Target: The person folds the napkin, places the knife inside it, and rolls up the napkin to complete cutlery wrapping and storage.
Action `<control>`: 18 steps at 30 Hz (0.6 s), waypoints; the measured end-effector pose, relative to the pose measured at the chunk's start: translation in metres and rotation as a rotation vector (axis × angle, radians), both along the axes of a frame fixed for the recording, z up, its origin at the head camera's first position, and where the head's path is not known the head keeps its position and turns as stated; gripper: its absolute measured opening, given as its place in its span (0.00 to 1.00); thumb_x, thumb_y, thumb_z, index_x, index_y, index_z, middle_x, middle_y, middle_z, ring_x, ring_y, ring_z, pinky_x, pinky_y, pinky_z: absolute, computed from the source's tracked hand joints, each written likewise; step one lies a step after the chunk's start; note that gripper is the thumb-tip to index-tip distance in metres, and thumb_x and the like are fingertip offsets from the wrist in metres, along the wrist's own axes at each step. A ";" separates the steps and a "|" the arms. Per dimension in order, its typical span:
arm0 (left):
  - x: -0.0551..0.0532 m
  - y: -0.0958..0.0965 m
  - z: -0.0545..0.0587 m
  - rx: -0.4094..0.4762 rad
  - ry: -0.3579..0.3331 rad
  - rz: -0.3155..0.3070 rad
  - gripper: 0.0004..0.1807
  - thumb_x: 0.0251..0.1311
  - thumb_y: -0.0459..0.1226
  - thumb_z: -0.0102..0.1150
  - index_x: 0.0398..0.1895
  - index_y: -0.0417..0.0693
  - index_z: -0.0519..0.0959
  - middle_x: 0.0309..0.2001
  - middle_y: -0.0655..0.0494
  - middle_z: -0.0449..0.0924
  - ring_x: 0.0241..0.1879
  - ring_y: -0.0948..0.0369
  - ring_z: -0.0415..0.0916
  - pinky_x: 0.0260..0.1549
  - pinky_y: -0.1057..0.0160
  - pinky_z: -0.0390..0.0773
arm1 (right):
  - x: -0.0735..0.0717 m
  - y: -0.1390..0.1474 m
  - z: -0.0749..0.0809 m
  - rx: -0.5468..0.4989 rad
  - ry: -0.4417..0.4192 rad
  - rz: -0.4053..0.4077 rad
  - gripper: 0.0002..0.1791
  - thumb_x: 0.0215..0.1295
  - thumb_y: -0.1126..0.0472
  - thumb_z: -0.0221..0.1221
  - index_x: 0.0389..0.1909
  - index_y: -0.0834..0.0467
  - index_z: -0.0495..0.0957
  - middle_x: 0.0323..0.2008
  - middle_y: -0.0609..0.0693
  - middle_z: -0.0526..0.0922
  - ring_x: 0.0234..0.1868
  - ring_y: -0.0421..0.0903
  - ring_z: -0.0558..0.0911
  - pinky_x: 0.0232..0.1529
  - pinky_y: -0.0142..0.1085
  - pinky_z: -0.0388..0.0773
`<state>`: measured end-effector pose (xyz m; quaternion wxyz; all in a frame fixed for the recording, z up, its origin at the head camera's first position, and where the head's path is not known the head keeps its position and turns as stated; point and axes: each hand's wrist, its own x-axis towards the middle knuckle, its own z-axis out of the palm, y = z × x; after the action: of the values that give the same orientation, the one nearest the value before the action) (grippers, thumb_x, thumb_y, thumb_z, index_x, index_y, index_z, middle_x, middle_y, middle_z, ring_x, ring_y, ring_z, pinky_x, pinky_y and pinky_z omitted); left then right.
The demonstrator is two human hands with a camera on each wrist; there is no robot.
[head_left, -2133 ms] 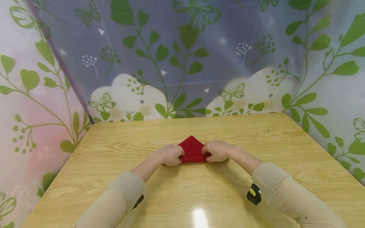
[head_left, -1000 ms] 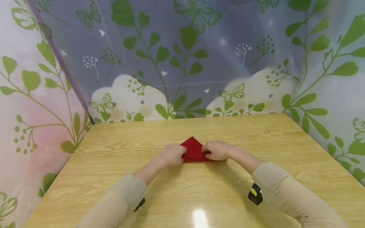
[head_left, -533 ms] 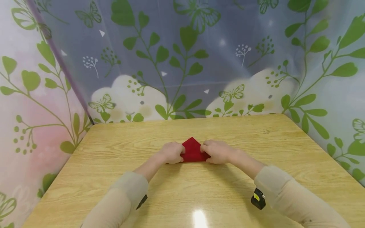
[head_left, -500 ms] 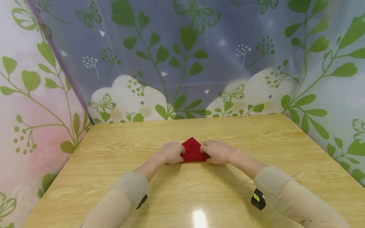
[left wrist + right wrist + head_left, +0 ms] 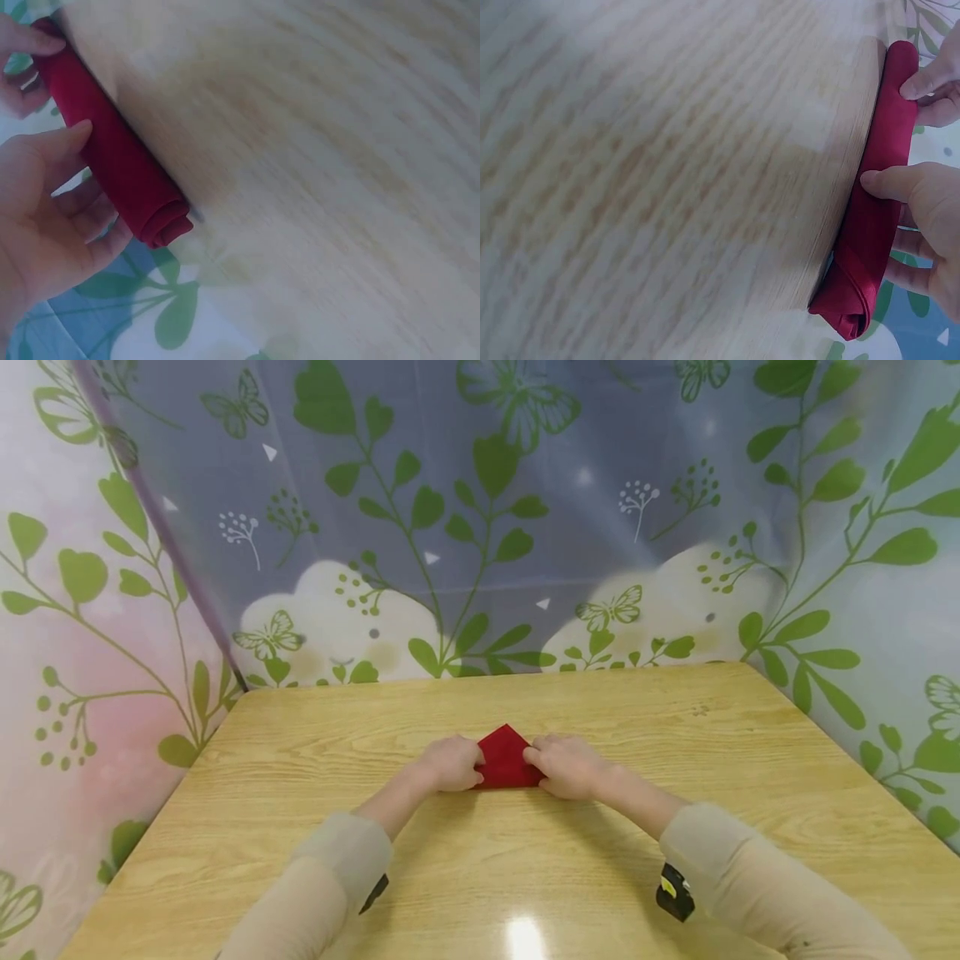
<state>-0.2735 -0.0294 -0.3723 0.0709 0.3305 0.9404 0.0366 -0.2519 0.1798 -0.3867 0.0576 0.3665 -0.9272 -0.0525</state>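
Observation:
A red cloth [image 5: 504,760] lies near the middle of the table, partly rolled, with a triangular point on its far side. In the left wrist view it appears as a thick roll [image 5: 127,161] with layered, spiralled folds at its end. My left hand [image 5: 452,764] grips the roll's left part, thumb on the near side and fingers on the far side. On the right part my right hand [image 5: 570,766] holds it the same way; the right wrist view shows that thumb [image 5: 881,182] pressing on the roll. The hands hide the roll's ends in the head view.
The wood-grain table [image 5: 480,860] extends around the cloth on all sides. Behind it hangs a printed curtain [image 5: 480,527] with leaves and butterflies, and similar fabric flanks both sides. A black device [image 5: 675,893] sits under the right sleeve.
The hands stay on the roll with small shifts of grip, the right hand slightly further left. The cloth's triangular flap looks a little shorter. The view has tipped up slightly.

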 end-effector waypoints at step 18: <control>0.028 0.002 -0.015 -0.207 0.516 -0.179 0.02 0.56 0.34 0.57 0.28 0.45 0.77 0.31 0.51 0.73 0.32 0.57 0.73 0.24 0.62 0.75 | -0.006 -0.001 0.004 -0.080 -0.109 -0.045 0.07 0.54 0.64 0.64 0.35 0.57 0.79 0.33 0.51 0.79 0.37 0.48 0.80 0.37 0.41 0.76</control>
<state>-0.2459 -0.0274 -0.3875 -0.1342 0.4014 0.8933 -0.1511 -0.2576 0.1785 -0.3832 0.0203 0.3454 -0.9382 0.0033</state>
